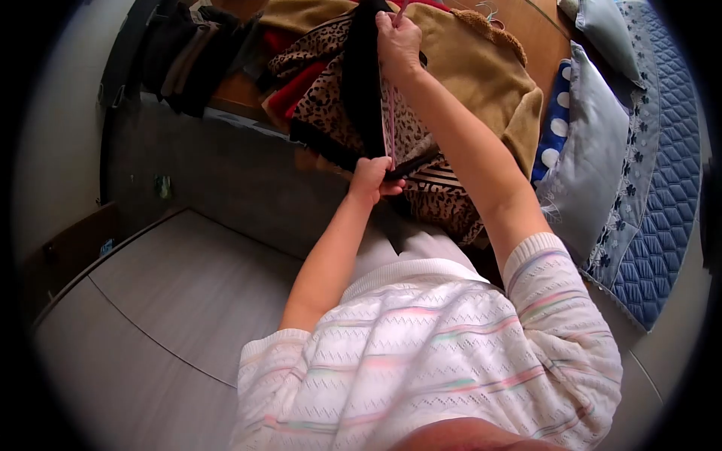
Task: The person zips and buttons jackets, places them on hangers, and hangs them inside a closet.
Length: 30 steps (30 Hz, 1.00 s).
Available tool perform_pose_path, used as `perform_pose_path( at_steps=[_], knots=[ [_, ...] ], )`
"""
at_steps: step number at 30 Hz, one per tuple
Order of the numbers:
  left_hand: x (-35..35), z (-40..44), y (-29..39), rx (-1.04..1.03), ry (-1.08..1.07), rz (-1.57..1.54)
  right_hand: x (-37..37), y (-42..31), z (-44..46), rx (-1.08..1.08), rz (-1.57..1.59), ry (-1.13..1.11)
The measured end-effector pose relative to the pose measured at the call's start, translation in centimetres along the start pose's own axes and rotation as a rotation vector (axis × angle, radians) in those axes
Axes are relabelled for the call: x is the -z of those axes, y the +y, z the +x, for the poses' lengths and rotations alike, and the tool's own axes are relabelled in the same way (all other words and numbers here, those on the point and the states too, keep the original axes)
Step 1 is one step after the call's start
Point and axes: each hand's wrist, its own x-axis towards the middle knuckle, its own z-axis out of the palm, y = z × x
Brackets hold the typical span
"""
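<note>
Fingers, head view: those of the left hand curl round the lower end of a pink strip; those of the right hand clench its upper part. Strip: narrow, held taut between the hands, above a leopard-print garment and beside black cloth.

Hidden or unclear: strip's top, cut off by the frame edge; its kind, hard to tell; right fingertips, partly turned from view; red cloth, mostly covered by the leopard print; a striped piece below the right forearm, its outline lost in folds; frame corners, black.

Surface: wood, orange-brown, largely covered by garments. On it, a tan coat, right of the strip; dark clothes, heaped at the left end.

Room: pale wall, far left; grey panel, lower left; at right, polka-dot cloth, grey pillow, quilted blue cover.
</note>
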Motion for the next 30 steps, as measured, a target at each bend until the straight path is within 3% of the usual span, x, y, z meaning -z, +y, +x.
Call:
perform_pose_path(
  at_steps=[2, 3, 4, 5, 6, 7, 8, 10, 12, 13, 14, 16, 19, 22, 25, 28, 30],
  knots=[
    [0.7, -0.2, 0.7, -0.122, 0.035, -0.029, 0.8, 0.0, 1.3, 0.015, -0.015, 0.003],
    [1.1, -0.8, 1.0, -0.217, 0.068, -0.122, 1.2, 0.0, 2.2, 0.053, 0.163, 0.004],
    [1.7, -1.3, 1.3, -0.311, 0.103, -0.214, 2.3, 0.8, 4.5, 0.160, 0.133, 0.125],
    [3.2, -1.0, 1.4, -0.358, 0.153, -0.178, 4.7, -5.1, 3.0, -0.110, 0.205, -0.079],
    [5.1, -0.5, 1.5, -0.404, 0.202, -0.139, 6.6, -6.6, 3.5, -0.203, 0.202, -0.183],
    [6.3, -0.3, 1.9, -0.549, 0.292, -0.014, 7.2, -8.4, 3.7, -0.280, 0.100, -0.072],
    [7.3, 0.0, 2.6, -0.697, 0.380, 0.112, 8.2, -10.5, 3.4, -0.284, 0.065, -0.155],
    [9.4, -0.1, 5.2, -0.829, 0.561, 0.327, 10.9, -9.4, 5.1, 0.015, -0.153, -0.298],
    [9.4, -1.9, 8.6, -0.975, 0.635, 0.160, 13.2, -12.9, 4.4, -0.029, -0.491, -0.379],
    [9.4, -3.1, 10.4, -1.024, 0.537, 0.002, 14.2, -14.6, 3.9, -0.051, -0.658, -0.415],
    [9.4, -4.2, 12.2, -1.068, 0.435, -0.155, 15.2, -14.0, 4.4, 0.028, -0.612, -0.405],
    [9.0, -6.7, 15.4, -1.178, 0.443, -0.240, 18.2, -12.0, 5.8, 0.183, -0.521, -0.381],
    [7.0, -10.9, 19.5, -1.272, 0.341, -0.028, 22.6, -12.7, 6.3, 0.239, -0.618, -0.466],
    [5.8, -13.5, 21.7, -1.351, 0.254, 0.172, 25.2, -14.6, 4.8, -0.034, -0.613, -0.635],
    [5.6, -15.7, 22.9, -1.357, 0.199, 0.385, 25.2, -12.2, 2.9, -0.098, -0.406, -0.757],
    [5.1, -18.0, 23.5, -1.337, 0.267, 0.500, 21.1, -10.3, 1.2, 0.081, -0.414, -0.985],
    [4.4, -20.5, 23.3, -1.309, 0.343, 0.581, 17.4, -9.9, 0.2, 0.262, -0.255, -1.030]
  ],
)
